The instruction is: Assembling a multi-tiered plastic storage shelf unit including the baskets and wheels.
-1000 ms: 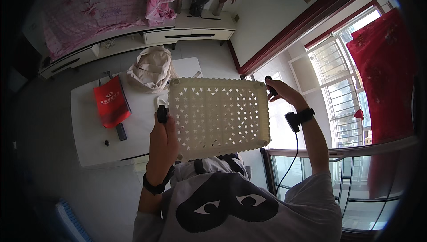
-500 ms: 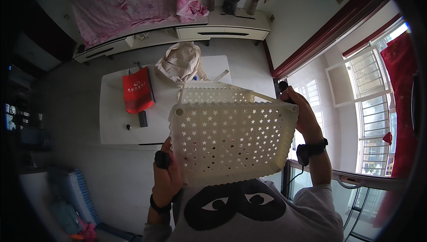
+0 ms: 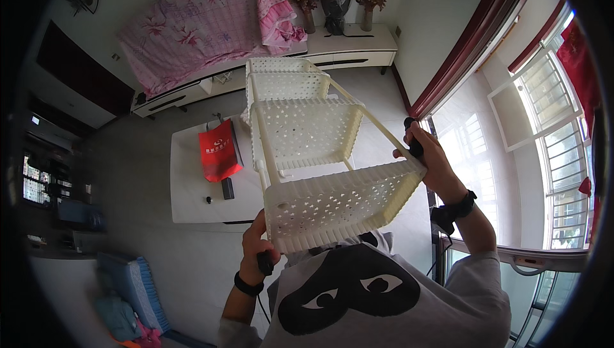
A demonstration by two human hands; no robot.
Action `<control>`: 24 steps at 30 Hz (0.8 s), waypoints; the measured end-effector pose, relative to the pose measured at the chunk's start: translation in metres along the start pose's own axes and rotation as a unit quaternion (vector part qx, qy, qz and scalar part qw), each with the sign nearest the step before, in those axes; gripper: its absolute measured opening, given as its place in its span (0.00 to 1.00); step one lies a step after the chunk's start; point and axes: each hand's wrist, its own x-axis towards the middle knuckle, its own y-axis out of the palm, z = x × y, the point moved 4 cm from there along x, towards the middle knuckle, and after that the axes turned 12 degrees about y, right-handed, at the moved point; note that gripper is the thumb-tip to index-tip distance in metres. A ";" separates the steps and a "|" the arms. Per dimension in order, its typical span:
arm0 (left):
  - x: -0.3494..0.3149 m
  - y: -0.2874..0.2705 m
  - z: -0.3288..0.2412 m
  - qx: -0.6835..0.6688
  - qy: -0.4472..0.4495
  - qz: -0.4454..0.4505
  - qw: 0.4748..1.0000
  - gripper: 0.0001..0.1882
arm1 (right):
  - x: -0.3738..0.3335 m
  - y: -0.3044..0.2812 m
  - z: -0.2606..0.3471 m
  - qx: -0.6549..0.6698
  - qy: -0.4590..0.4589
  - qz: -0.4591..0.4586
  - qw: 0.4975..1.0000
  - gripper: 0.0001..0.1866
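I hold a cream plastic tiered storage rack [image 3: 309, 131] tilted in front of my chest, its several baskets pierced with small holes and joined by corner posts. The nearest basket is just above my shirt, and the others stretch away over the white table. My left hand [image 3: 257, 249] is closed on the near basket's left side, with part of the fingers behind the plastic. My right hand [image 3: 430, 156] grips the opposite corner, by a post. A small black device is strapped to each hand, and a dark band circles each wrist.
On the white table [image 3: 192, 204] stand a red paper bag [image 3: 219, 151] and a small black box [image 3: 228, 188]. A long low cabinet [image 3: 358, 56] runs along the far wall, carrying a pink floral cloth [image 3: 192, 22] and dried-flower vases [image 3: 367, 17]. A glass railing [image 3: 537, 260] is at right.
The rack has tipped so that its far baskets now show, reaching up and away past the table. Both hands stay on it; the left has moved slightly right. The view has shifted too.
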 end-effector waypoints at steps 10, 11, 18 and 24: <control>-0.014 0.023 0.063 -0.027 0.340 -0.023 0.940 0.16 | 0.027 -0.026 -0.059 -0.113 -0.089 -0.085 0.986 0.16; -0.014 0.024 0.070 -0.024 0.318 -0.055 0.946 0.15 | 0.030 -0.028 -0.065 -0.122 -0.093 -0.088 0.984 0.16; -0.011 0.026 0.079 -0.094 0.152 -0.145 0.973 0.20 | 0.024 -0.028 -0.078 -0.148 -0.073 -0.120 0.979 0.14; 0.004 0.003 0.090 -0.249 0.052 -0.185 0.949 0.16 | 0.003 -0.014 -0.071 -0.165 -0.088 -0.110 0.976 0.13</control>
